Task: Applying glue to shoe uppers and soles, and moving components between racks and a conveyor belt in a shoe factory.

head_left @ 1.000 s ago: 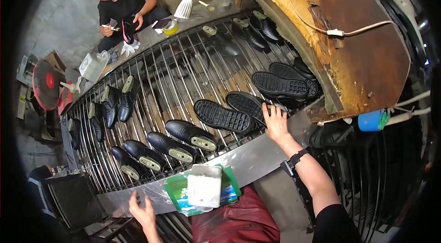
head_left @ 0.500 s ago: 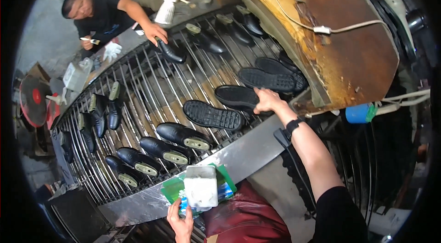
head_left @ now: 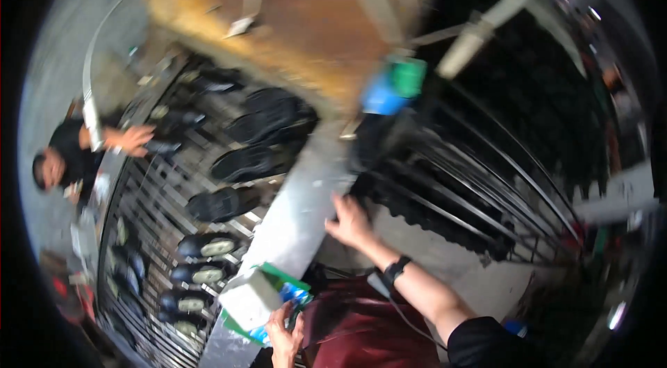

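My right hand hangs by the metal rail, fingers spread, holding nothing. At the lower middle, my left hand has its fingers apart against a white tub and a green and blue packet. Tub and packet are on the rail. Beyond them, on a bed of metal rods, lie black shoe soles, bottoms up. Black shoes on pale lasts lie nearer the tub. The picture is blurred by motion.
A rusty brown hood covers the far end of the rods. A co-worker reaches over the far side. A blue and green wrapped pipe end juts beside the hood. More curved rods run off to the right.
My view has swung right. My right hand has come off the sole and back from the rods, empty. My left hand stays by the tub. The co-worker's hand now looks lifted off the shoe.
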`<action>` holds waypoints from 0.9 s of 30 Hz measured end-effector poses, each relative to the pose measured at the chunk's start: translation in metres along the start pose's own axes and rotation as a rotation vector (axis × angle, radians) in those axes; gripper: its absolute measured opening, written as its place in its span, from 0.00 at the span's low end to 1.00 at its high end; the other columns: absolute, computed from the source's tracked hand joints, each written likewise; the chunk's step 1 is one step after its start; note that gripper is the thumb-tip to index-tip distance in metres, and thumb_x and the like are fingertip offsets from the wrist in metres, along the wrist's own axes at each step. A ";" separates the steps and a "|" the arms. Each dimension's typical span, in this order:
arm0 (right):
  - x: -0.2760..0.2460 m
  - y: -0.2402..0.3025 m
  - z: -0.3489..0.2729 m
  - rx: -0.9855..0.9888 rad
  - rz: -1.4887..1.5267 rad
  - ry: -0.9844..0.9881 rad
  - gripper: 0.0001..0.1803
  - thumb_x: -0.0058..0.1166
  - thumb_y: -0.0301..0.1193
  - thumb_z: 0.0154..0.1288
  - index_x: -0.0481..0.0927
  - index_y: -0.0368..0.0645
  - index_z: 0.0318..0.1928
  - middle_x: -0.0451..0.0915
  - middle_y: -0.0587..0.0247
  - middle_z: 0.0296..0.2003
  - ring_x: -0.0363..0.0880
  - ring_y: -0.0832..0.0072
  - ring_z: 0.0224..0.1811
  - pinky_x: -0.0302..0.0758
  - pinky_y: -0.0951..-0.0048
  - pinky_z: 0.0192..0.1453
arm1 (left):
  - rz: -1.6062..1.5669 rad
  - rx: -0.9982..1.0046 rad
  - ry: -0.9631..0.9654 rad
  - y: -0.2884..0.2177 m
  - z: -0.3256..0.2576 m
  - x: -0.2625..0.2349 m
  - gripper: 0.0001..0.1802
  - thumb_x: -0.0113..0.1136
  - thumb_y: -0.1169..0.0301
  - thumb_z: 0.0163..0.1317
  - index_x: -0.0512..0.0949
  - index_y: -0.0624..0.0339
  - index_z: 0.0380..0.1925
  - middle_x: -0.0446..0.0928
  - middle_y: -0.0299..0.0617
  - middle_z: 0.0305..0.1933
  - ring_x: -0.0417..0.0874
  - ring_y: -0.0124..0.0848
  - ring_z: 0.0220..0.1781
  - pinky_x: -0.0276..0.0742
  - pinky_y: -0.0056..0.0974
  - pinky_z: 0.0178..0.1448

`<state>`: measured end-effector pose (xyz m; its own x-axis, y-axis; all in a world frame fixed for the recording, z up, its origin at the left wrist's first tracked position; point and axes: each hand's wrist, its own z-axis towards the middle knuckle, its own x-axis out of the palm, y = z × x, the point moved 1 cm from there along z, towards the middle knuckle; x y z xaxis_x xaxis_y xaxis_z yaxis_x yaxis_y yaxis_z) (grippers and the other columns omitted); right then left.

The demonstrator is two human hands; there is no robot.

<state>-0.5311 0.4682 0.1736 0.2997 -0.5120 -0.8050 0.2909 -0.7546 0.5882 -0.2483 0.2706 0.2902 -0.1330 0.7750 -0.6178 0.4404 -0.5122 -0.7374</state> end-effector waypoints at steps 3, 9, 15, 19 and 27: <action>0.005 -0.118 -0.166 0.298 0.131 0.369 0.45 0.65 0.45 0.65 0.65 0.45 0.78 0.78 0.33 0.63 0.77 0.38 0.67 0.77 0.44 0.68 | -0.057 0.143 0.291 -0.038 0.022 0.089 0.23 0.73 0.68 0.57 0.86 0.69 0.51 0.89 0.56 0.44 0.91 0.51 0.46 0.86 0.47 0.55; -0.082 -0.266 -0.390 0.828 0.408 0.398 0.28 0.64 0.46 0.62 0.82 0.37 0.55 0.85 0.40 0.52 0.83 0.43 0.58 0.81 0.48 0.62 | -0.094 0.078 0.765 -0.084 0.024 0.303 0.21 0.72 0.70 0.65 0.85 0.69 0.56 0.91 0.50 0.48 0.91 0.33 0.48 0.86 0.38 0.55; 0.024 -0.411 -0.469 1.008 0.515 0.136 0.28 0.72 0.44 0.60 0.85 0.37 0.54 0.89 0.45 0.43 0.90 0.54 0.48 0.85 0.57 0.52 | 0.024 -0.195 0.976 -0.075 0.010 0.491 0.23 0.73 0.65 0.66 0.85 0.68 0.57 0.91 0.49 0.48 0.91 0.32 0.49 0.86 0.36 0.57; 0.083 -0.478 -0.471 1.143 0.596 -0.021 0.21 0.71 0.36 0.62 0.85 0.37 0.52 0.89 0.51 0.38 0.90 0.64 0.40 0.86 0.63 0.44 | 0.367 0.003 1.189 -0.055 -0.017 0.551 0.29 0.70 0.54 0.65 0.83 0.55 0.63 0.90 0.46 0.52 0.92 0.41 0.55 0.86 0.43 0.61; 0.002 -0.472 -0.477 1.261 0.852 -0.266 0.16 0.68 0.31 0.63 0.85 0.37 0.49 0.87 0.60 0.28 0.85 0.73 0.27 0.82 0.69 0.31 | 0.081 0.049 1.448 -0.028 -0.013 0.416 0.25 0.74 0.61 0.66 0.84 0.60 0.60 0.90 0.45 0.52 0.92 0.36 0.53 0.87 0.41 0.61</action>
<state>-0.2342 1.0194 -0.0687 -0.2319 -0.9087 -0.3471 -0.8479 0.0139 0.5300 -0.3046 0.6123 0.0578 0.8996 0.4159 0.1331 0.3690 -0.5611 -0.7410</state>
